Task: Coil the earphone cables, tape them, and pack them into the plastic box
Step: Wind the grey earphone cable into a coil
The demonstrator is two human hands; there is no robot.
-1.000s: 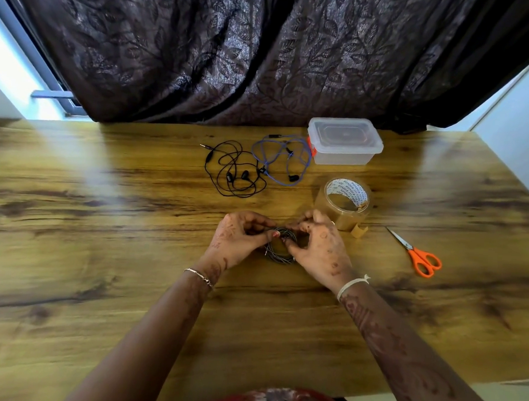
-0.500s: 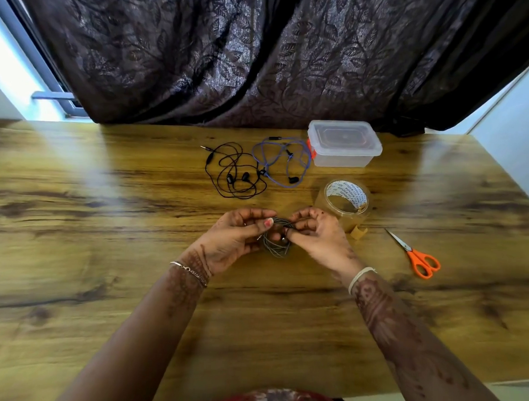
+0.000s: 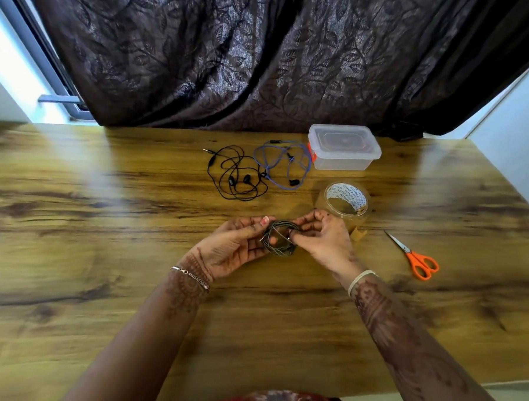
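A grey earphone cable wound into a small coil [image 3: 275, 243] sits between my two hands above the table's middle. My left hand [image 3: 236, 248], palm turned up, holds the coil's left side with thumb and fingers. My right hand [image 3: 324, 240] pinches the coil's right side. Farther back lie loose black earphones [image 3: 237, 177] and loose blue earphones [image 3: 285, 167]. The clear plastic box [image 3: 342, 147] stands with its lid on behind them. A roll of clear tape [image 3: 344, 201] rests just beyond my right hand.
Orange-handled scissors [image 3: 416, 257] lie to the right of my hands. A cut tab of tape [image 3: 358, 234] sticks out near the roll. A dark curtain [image 3: 264, 56] hangs behind the wooden table [image 3: 102, 222].
My left hand has rolled palm-up under the coil, and both hands have shifted the coil slightly. The items at the back have not moved.
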